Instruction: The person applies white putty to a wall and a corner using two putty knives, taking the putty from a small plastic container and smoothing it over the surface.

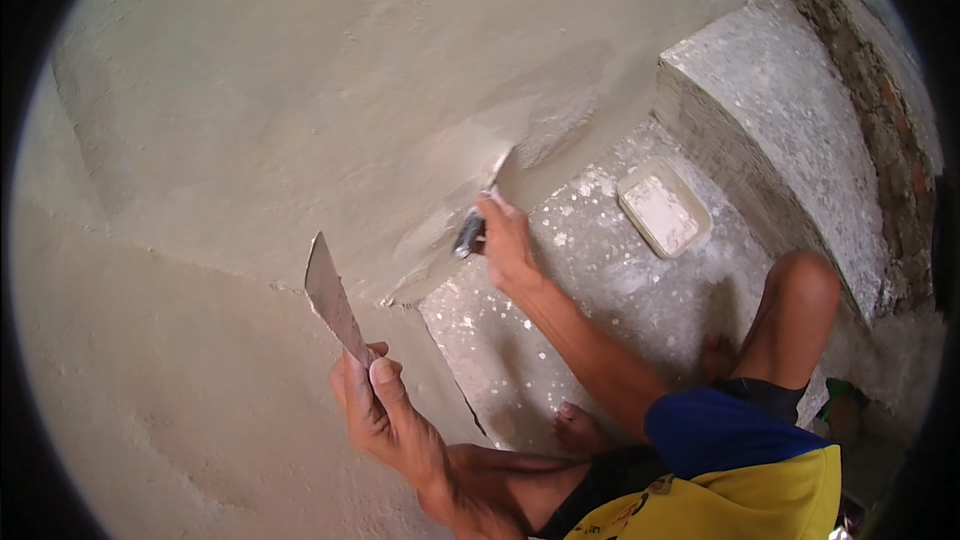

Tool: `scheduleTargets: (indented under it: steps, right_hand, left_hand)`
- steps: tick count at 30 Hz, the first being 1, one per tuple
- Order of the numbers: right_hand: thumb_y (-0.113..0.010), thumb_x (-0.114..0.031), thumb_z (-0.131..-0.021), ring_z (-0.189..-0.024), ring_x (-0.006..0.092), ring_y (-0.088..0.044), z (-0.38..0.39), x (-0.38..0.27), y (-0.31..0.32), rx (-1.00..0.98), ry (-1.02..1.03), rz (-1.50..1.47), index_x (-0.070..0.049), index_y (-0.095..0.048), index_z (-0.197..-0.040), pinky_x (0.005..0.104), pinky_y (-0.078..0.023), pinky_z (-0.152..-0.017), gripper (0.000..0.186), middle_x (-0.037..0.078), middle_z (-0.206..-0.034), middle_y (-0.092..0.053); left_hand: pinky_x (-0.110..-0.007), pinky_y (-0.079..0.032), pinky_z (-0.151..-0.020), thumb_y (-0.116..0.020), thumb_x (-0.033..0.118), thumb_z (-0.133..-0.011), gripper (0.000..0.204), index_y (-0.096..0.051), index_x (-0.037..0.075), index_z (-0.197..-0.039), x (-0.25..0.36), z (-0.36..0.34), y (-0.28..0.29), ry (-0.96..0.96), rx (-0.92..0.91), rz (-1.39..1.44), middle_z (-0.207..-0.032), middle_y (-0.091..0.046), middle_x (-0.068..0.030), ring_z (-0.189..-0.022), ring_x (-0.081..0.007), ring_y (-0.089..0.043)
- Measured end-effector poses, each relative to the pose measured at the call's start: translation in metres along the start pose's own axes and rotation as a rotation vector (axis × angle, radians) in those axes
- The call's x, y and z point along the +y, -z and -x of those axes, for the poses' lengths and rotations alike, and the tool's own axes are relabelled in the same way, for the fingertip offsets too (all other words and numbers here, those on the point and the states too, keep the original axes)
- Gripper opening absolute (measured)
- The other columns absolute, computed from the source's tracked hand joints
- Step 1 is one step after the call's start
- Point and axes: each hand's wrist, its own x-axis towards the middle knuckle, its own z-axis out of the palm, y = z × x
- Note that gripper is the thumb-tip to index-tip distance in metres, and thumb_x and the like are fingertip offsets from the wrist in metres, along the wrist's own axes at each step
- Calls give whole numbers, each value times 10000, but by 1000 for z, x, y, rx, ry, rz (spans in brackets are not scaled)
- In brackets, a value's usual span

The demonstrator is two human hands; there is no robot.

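My left hand is closed around a trowel, its pointed blade tilted up and smeared with pale paste. My right hand grips a putty knife whose dark handle sticks out past the fingers. Its blade meets the plastered wall low down, just above the step. Around the blade the wall carries smoothed, lighter streaks and a darker, damp-looking patch. To the right of this hand, a shallow rectangular tub of white paste rests on the step.
The speckled concrete step is spattered with white drops, and my bare feet are on it. A higher step rises at the right, with a rough, broken edge showing brick beyond. My bent knee is close to its face.
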Motion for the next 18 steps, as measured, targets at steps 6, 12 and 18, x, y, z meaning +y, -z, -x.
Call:
scheduleTargets:
  steps: [6,12,18]
  right_hand:
    - [-569,-214,-997,-630,144,-579,38,4,14,-205,-57,-59,-16,-460,-1355,303,-529,-528,423,62,-839,-553]
    - [-566,-272,-1013,-791,192,-618,-10,29,44,5,-53,-175,-63,-405,-1383,382,-578,-718,454,53,-887,-523]
    - [-601,-260,-1004,-857,146,-598,-31,30,-27,23,24,-152,-66,-441,-1361,355,-582,-686,437,19,-977,-536]
  left_hand:
    - [-256,-416,-731,-545,150,-1021,283,-617,-68,-1185,-4,-1,1,51,20,40,-1008,-558,-67,-838,-123,-496]
    - [-257,-418,-737,-547,160,-1021,299,-612,-65,-1208,-1,0,1,-25,-24,26,-1007,-557,-68,-841,-124,-496]
    - [-259,-422,-751,-548,163,-1020,305,-612,-62,-1216,-4,-1,-5,-51,-28,47,-1008,-554,-66,-847,-125,-495]
